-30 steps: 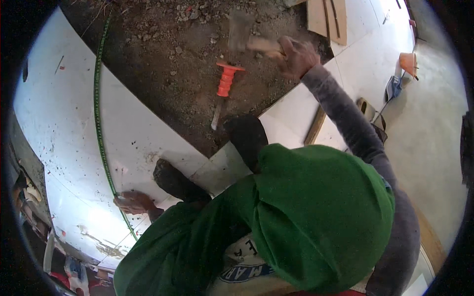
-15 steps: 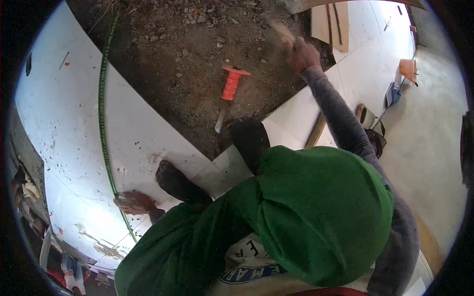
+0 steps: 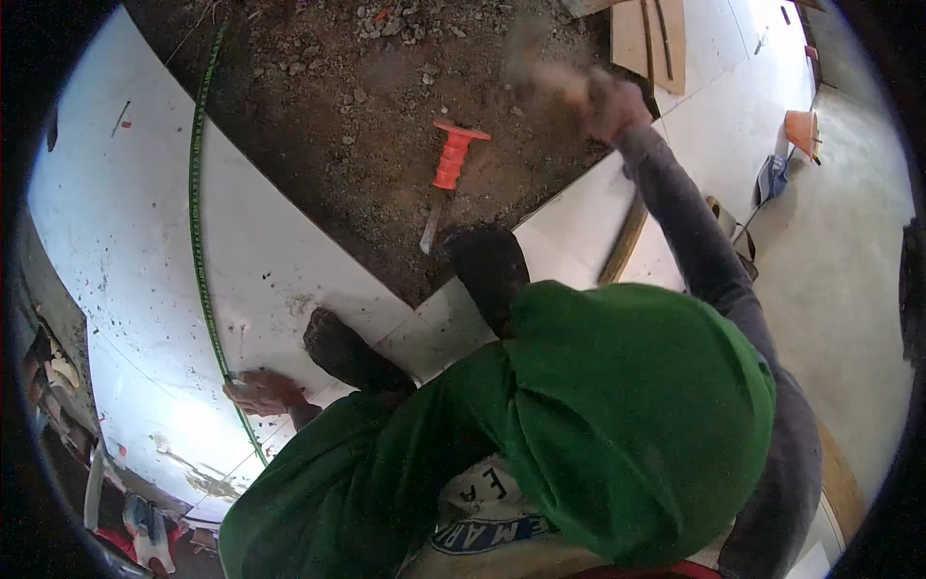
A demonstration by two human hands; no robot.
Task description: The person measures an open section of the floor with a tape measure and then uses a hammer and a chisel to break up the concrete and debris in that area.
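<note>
My right hand [image 3: 617, 108], smeared by motion, is closed round a light-brown tool [image 3: 558, 81]. It looks brush-like, but the blur hides its kind. Beneath it lies a patch of bare dirt [image 3: 328, 159] framed by white tiles. A chisel [image 3: 451, 162] with an orange guarded grip rests on this dirt, pointing toward my feet. On the tiles at left my left hand [image 3: 264, 394] is spread flat, fingertips against a long green marked strip [image 3: 197, 207], which looks like a measuring tape.
My dark shoes [image 3: 490, 275] stand at the dirt's near corner. A wooden strip [image 3: 625, 241] lies on the right-hand tiles, and a tan board [image 3: 637, 48] sits beyond. An orange bucket [image 3: 802, 133] stands far right. Rubble [image 3: 395, 21] lies at the back.
My right hand has shifted a little right and nearer, with the light-brown tool. The wooden strip beside that arm shows more. My left hand and the chisel have stayed put.
</note>
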